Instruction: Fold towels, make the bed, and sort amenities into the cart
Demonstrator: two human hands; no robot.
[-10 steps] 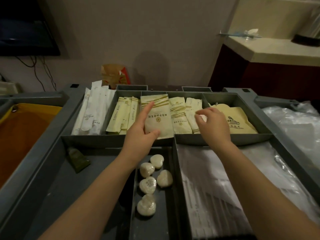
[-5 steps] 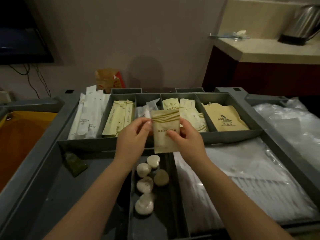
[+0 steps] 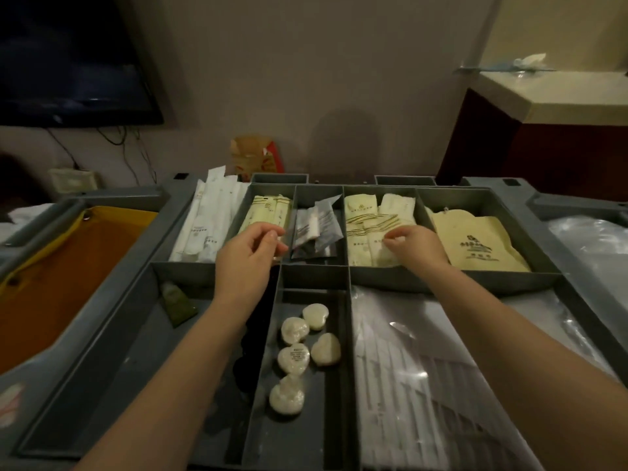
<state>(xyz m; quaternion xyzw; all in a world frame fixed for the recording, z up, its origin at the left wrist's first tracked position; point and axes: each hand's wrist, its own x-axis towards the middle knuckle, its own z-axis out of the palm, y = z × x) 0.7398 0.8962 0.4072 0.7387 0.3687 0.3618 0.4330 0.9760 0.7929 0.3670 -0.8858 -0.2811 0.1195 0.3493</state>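
Head view — cart tray (image 3: 441, 277), divided compartments. Cream sachet (image 3: 370, 246) is lying atop its stack in the rear compartment just right of the translucent packets (image 3: 316, 229), directly under the right hand (image 3: 416, 248), whose curled fingertips are pinching it. Left hand (image 3: 249, 248) is hovering by the packets' left divider — fingers loosely curled, grip unclear. Wrapped soaps (image 3: 299, 348) are sitting in the front compartment, between the forearms.

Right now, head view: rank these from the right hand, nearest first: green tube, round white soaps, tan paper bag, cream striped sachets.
1. cream gold-striped sachets, at the fingers of the right hand.
2. tan paper bag, next compartment to the right.
3. round white wrapped soaps, front centre compartment.
4. dark green tube, far left.
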